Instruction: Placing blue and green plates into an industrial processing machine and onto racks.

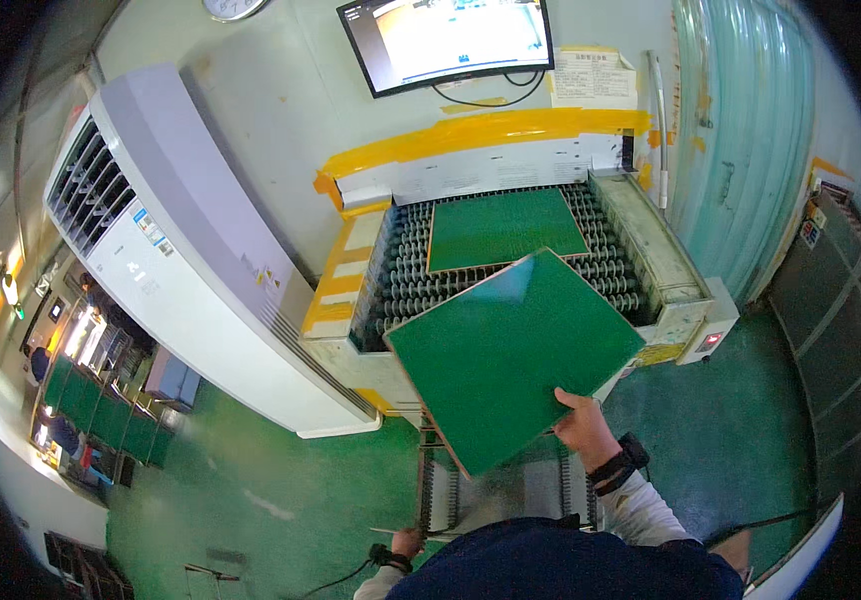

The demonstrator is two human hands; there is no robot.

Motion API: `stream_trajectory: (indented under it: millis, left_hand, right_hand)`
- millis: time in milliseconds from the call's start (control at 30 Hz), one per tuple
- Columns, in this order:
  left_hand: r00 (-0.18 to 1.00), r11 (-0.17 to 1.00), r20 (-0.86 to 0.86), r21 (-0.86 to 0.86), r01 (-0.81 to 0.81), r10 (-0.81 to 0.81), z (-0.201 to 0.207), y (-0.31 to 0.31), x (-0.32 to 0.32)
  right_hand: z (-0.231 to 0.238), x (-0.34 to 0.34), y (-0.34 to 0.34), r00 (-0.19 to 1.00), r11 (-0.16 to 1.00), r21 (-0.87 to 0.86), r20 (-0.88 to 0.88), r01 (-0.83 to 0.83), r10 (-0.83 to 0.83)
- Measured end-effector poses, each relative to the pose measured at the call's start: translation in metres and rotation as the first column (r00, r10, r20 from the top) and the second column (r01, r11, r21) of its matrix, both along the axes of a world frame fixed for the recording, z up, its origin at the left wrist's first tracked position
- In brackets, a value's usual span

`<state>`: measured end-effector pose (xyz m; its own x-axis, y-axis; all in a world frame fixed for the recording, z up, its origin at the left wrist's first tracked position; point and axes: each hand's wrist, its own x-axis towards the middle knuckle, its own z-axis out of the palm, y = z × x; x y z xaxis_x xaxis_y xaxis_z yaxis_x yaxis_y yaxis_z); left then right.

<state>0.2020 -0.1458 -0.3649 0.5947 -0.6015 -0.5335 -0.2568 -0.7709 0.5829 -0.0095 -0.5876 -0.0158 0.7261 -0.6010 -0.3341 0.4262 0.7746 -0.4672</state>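
Observation:
A flat rectangular green board is tilted in front of me, with my right hand gripping its lower right edge. The thumb lies on its upper face and the other fingers are hidden beneath. A second green board lies flat on the rows of dark rollers of a conveyor machine; the held board's far corner overlaps it in view. My left hand is low down, beside the left side of a slotted rack. Its fingers look curled by a thin pale strip, and what they hold is unclear.
A tall white air conditioner stands left of the machine. Above hangs a screen. A control box with a red light sits at the machine's right. Translucent strip curtains hang at right, near dark panels. Other people work far left.

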Motion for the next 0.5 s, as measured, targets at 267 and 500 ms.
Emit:
stream_trajectory:
  millis: [267, 500]
  left_hand:
    - [0.89, 0.948, 0.328, 0.133, 0.288, -0.316, 0.036, -0.026, -0.008]
    - [0.947, 0.94, 0.148, 0.236, 0.246, -0.285, 0.03, -0.008, -0.01]
  right_hand:
    - [-0.07, 0.032, -0.016, 0.999, 0.999, 0.031, -0.013, 0.045, -0.045]
    - [-0.041, 0.06, -0.004, 0.95, 0.966, 0.052, -0.174, -0.252, 0.258]
